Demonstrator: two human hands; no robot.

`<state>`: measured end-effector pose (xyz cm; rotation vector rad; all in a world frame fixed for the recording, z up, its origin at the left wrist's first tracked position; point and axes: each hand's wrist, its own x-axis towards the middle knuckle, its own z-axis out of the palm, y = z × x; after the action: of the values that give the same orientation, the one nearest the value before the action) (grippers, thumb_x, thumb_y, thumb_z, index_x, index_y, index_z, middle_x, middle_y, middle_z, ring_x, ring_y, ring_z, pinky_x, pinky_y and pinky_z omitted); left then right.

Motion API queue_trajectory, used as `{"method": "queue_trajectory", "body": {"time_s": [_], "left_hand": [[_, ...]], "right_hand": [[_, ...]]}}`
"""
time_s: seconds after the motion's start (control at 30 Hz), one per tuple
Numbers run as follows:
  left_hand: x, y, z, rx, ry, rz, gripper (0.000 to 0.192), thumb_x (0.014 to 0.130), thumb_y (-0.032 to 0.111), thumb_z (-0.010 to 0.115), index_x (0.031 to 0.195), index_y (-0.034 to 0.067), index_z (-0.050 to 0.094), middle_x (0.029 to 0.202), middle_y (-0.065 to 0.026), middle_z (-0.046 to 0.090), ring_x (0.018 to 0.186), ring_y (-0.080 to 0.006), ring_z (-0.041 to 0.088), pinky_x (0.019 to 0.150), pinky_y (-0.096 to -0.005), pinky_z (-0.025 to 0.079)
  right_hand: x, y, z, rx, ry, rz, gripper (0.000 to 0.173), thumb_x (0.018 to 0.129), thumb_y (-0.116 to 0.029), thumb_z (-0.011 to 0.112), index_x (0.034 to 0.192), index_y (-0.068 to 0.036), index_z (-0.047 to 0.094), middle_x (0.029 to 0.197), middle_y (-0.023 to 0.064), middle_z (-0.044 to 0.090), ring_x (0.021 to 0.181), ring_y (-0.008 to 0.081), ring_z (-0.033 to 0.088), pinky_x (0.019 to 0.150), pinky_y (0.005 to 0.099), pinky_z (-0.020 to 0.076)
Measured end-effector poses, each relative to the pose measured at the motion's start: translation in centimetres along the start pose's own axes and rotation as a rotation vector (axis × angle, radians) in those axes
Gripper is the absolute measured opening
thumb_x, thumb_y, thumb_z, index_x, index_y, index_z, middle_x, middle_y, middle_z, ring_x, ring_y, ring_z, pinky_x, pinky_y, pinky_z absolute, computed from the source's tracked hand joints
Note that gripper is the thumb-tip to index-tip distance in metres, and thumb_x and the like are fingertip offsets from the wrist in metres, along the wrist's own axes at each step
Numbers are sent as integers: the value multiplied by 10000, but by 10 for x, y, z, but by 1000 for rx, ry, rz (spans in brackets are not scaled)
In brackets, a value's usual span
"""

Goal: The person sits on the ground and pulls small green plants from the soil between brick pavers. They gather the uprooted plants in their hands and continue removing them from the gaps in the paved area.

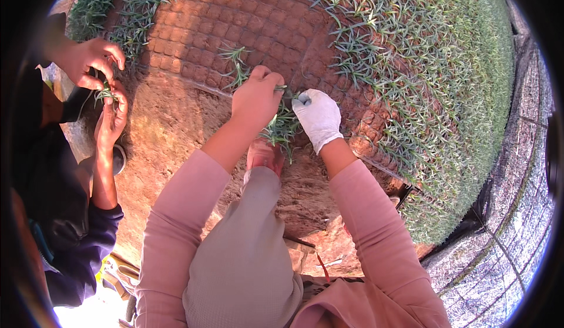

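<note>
My bare left hand (257,96) is over the near edge of a soil-filled cell tray (238,24), its fingers closed on the stem of a small green plantlet (280,88). Just right of it, my right hand (318,114), in a white glove, has thumb and forefinger pinched together; whether it holds something cannot be told. Below and between the hands lies a bunch of green plantlets (282,127), over my foot (264,154). Two loose plantlets (235,66) rest on the tray left of my left hand.
A co-worker's hands (108,103) hold a plantlet at the left. Dense rows of young plants (432,85) cover the bed at the right, with more along the top. Bare earth (163,130) lies before the tray. Shade netting (515,187) borders the bed on the right.
</note>
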<state>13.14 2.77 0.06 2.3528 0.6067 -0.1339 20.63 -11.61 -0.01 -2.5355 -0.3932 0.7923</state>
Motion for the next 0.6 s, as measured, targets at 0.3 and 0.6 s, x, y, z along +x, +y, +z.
{"method": "queue_trajectory", "body": {"time_s": [0.3,0.6], "left_hand": [[-19,13,-26,-453,341,61,187,869,63,682,1053,49,654,993,-95,683,925,-230,650,833,-318,503],[-34,14,-32,-593,281,83,260,874,96,650,1132,67,650,1073,-106,682,953,-266,662,828,-355,520]], "right_hand": [[4,31,-45,916,78,-65,111,860,5,677,897,-20,576,834,39,661,745,89,620,706,232,520],[51,15,-96,-4,142,-370,135,847,-101,650,963,-38,678,866,139,688,781,266,676,735,346,531]]}}
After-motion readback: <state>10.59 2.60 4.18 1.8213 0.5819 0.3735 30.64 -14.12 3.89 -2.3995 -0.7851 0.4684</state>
